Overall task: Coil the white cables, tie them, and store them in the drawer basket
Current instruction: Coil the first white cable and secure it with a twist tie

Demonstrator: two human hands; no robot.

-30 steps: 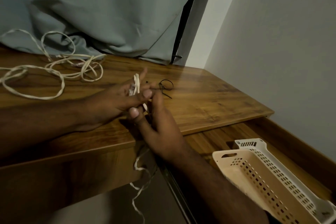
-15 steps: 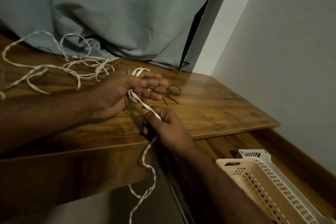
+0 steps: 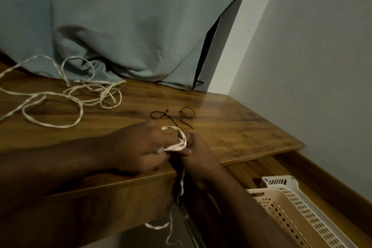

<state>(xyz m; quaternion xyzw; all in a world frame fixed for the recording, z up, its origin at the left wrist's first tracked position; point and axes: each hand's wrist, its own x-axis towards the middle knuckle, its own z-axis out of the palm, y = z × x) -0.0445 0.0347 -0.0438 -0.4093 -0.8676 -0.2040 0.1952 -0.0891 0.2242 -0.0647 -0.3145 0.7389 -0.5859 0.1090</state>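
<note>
1. While both hands work together at the front edge of the wooden desk (image 3: 231,127), the left hand (image 3: 136,147) has its fingers curled around a small loop of white cable (image 3: 177,143), which wraps over its fingers.
2. At the 3 o'clock side of that hand, touching it, the right hand (image 3: 198,153) pinches the same loop from the other side, with its thumb lying under the strand.
3. From the two hands the free length of this cable drops toward 6 o'clock, over the desk edge, and hangs in front of the desk's side, where its end curls in a loose bend.
4. Toward 10 o'clock from the hands, well apart from them, a second white cable (image 3: 66,94) lies loose on the desk top in several tangled loops, running off the left edge of view.
5. Just beyond the hands at 12 o'clock, two black ties (image 3: 173,116), each bent into a small ring, lie on the wood, close to each other.
6. At 4 o'clock from the hands a drawer (image 3: 291,169) stands pulled out below the desk top, and in it sit perforated plastic baskets (image 3: 285,203), a beige one nested against a white one.
7. Behind the desk at 12 o'clock a grey-green curtain (image 3: 130,26) hangs, its hem bunched on the desk top beside the loose cable.
8. A pale wall (image 3: 312,56) closes off the right side.
</note>
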